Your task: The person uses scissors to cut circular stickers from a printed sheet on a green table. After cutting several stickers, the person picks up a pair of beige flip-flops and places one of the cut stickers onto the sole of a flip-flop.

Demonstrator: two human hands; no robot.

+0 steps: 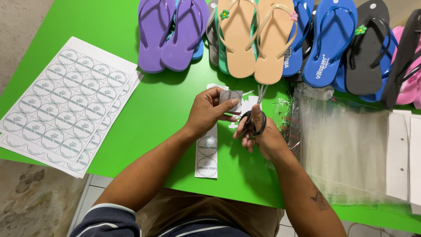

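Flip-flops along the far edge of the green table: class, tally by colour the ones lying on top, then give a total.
Purple flip-flops: 2
Beige flip-flops: 2
Blue flip-flops: 2
Black flip-flops: 2
Total: 8
Those partly hidden underneath are not counted.

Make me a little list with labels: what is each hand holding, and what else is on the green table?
left hand: pinches a small cut label square with a round print
right hand: fingers through black-handled scissors, blades pointing away from the person
under the hands: a paper strip of round labels
table's left: stacked label sheets
far edge: flip-flops in purple, beige, blue, black, pink
table's right: clear plastic bags, white cards
table: bright green
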